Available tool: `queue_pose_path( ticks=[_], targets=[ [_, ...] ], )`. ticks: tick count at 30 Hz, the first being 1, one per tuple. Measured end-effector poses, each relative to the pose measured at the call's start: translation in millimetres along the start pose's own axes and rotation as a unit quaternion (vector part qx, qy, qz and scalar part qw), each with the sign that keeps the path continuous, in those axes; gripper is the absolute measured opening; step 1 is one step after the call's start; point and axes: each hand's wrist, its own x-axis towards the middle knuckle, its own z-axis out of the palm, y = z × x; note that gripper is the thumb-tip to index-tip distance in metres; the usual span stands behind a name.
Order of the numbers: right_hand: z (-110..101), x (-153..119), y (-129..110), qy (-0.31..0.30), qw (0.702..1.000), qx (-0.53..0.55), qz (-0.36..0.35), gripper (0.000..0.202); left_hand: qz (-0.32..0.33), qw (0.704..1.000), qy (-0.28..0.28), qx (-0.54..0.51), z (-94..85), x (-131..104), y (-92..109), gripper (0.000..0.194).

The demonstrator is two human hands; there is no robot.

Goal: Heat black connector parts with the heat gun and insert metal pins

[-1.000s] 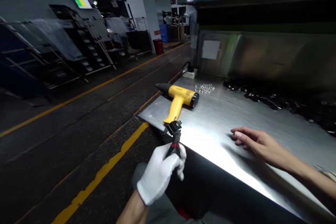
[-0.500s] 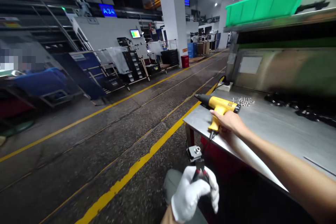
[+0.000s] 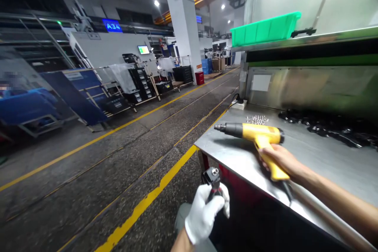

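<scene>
My bare right hand (image 3: 282,160) grips the handle of a yellow heat gun (image 3: 261,134) above the metal table. The gun's black barrel with a metal nozzle points left, and its cord runs down from the handle. My left hand (image 3: 202,214), in a white glove, is closed around the dark, red-marked handles of what look like pliers (image 3: 215,191). At their upper end is a dark, flat-topped block (image 3: 210,175) with a small shiny metal ring (image 3: 215,171) on top. How the block is held is hidden. The left hand is beside the table's front left edge, lower than the tabletop.
On the metal table (image 3: 230,153) lie a cluster of small shiny metal parts (image 3: 257,119) and a row of black parts (image 3: 325,128). A white power strip (image 3: 239,104) sits at the back corner. A green bin (image 3: 262,31) stands on the shelf above. Yellow lines mark the floor.
The heat gun has moved right and nearer to me, tipping so its handle slants toward the lower right. My left hand has shifted slightly left and closed further on the handles. The view has turned.
</scene>
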Motion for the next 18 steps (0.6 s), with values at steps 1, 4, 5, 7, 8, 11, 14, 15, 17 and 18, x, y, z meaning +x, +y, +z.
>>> queue_pose_path(
  ticks=[1, 4, 5, 7, 8, 11, 14, 15, 17, 18],
  targets=[
    [-17, -16, 9, -0.022, 0.999, 0.034, 0.007, 0.025, 0.004, 1.0, -0.003, -0.009, 2.2, 8, 1, 0.007],
    [-64, -61, 30, -0.049, 0.993, 0.095, 0.056, 0.019, 0.01, 0.999, -0.014, -0.033, 11.6, 38, 0, 0.01],
    [-77, -74, 35, -0.041, 0.99, 0.113, 0.073, 0.021, 0.009, 0.999, -0.016, -0.036, 15.9, 49, -1, 0.011],
    [-95, -96, 43, -0.021, 0.978, 0.179, 0.107, 0.026, 0.003, 0.999, -0.012, -0.037, 26.8, 72, -4, 0.012],
    [-99, -105, 45, -0.012, 0.969, 0.215, 0.119, 0.029, -0.001, 0.999, -0.007, -0.037, 33.2, 82, -6, 0.012],
    [-102, -115, 50, -0.009, 0.947, 0.294, 0.132, 0.033, -0.016, 0.999, -0.002, -0.029, 53.7, 110, -9, 0.014],
    [-100, -110, 51, 0.002, 0.936, 0.328, 0.127, 0.032, -0.023, 1.0, -0.013, -0.009, 69.2, 133, -9, 0.015],
    [-100, -107, 51, 0.005, 0.933, 0.336, 0.125, 0.032, -0.022, 1.0, -0.016, -0.001, 72.3, 140, -9, 0.014],
    [-101, -104, 52, -0.004, 0.93, 0.346, 0.125, 0.032, -0.015, 1.0, -0.014, 0.013, 75.1, 152, -9, 0.012],
    [-101, -104, 52, -0.011, 0.928, 0.349, 0.127, 0.032, -0.012, 1.0, -0.01, 0.017, 75.1, 156, -11, 0.01]
  ],
)
